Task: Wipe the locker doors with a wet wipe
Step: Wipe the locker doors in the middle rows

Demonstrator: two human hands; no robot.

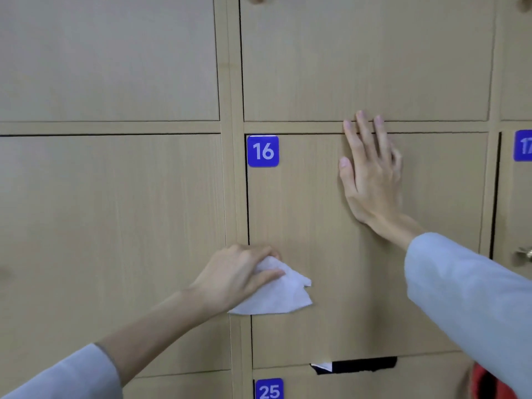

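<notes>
Head view. Landmark: the blue number plate 16 (262,151), fixed at the upper left corner of locker door 16 (316,220).

Your left hand (236,276) sits well below the plate, at the door's left edge, partly over the vertical frame strip (234,182). Fingers and thumb are curled, pinching the wet wipe (277,293) and holding it against the door face. The wipe is white and crumpled; its loose end fans out to the right of the hand and down, lying on the wood below and slightly right of the plate.

Your right hand (370,174) lies flat on the same door, to the right of the plate at about its height. Fingers are straight and a little spread, holding nothing; the fingertips (361,115) reach past the door's top edge onto the horizontal strip above. Palm appears pressed to the wood.

Both forearms wear pale grey-blue sleeves (466,298), the left pushed back from the wrist.

Far right of the plate: part of a second blue plate (523,145), cut off by the picture's edge, and below it a metal knob (524,254). Straight below plate 16, past the door's bottom edge: plate 25 (269,389). Right of that, a dark gap (362,364) with a white scrap at its left end.
</notes>
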